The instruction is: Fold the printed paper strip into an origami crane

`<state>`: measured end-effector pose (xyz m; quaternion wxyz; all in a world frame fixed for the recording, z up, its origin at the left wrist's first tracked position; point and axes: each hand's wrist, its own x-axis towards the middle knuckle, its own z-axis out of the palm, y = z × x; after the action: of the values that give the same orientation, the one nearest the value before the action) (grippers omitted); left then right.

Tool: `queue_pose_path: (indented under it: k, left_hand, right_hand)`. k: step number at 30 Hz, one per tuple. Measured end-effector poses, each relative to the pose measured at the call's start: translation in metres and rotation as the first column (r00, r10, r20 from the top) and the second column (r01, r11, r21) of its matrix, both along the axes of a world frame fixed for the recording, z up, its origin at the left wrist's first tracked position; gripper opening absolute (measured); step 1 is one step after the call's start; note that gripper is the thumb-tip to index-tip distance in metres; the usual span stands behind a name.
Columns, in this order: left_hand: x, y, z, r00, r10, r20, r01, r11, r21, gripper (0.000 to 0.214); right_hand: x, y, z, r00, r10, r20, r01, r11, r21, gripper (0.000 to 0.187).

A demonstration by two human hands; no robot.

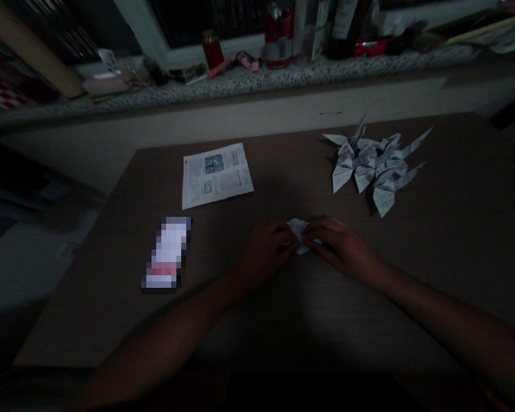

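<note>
A small folded piece of printed paper lies on the table between my two hands. My left hand grips its left side, fingers bent and pressed together over the edge. On the opposite side, my right hand pinches the paper's right part with thumb and fingertips. The fingers cover much of the paper, so its exact folded shape is partly hidden. Several origami cranes folded from printed paper stand in a cluster at the back right, apart from my hands.
A stack of printed sheets lies at the back left of the wooden table. In front of it rests a phone with a lit, pixelated screen. Behind the table, a stone windowsill carries a red can, bottles and clutter.
</note>
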<state>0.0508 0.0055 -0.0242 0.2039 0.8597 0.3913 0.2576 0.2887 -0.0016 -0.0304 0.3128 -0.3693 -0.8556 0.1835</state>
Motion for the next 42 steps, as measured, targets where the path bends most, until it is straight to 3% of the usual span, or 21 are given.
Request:
queue_pose_path:
  k: [10,19,29,42]
  left_hand:
    - [0.0,0.001,0.002,0.996,0.066,0.056,-0.061,0.994,-0.089,0.004]
    - [0.002,0.001,0.0,0.995,0.095,0.018,-0.094,0.993,-0.065,0.01]
    - [-0.008,-0.005,0.005,0.975,-0.006,-0.223,0.03,0.994,0.104,0.018]
    - [-0.014,-0.014,0.004,0.929,-0.102,-0.357,0.202,0.945,0.257,0.03]
  right_hand:
    - [-0.003,-0.004,0.004,0.998,-0.061,0.017,0.062,0.998,-0.026,0.011]
    - [0.001,-0.004,0.001,0.997,-0.028,0.065,0.022,0.996,0.082,0.016]
    - [0.005,-0.003,0.003,0.995,0.011,0.1,-0.022,0.994,0.105,0.019]
    - [0.009,-0.002,-0.001,0.985,0.016,0.174,-0.053,0.977,0.207,0.021]
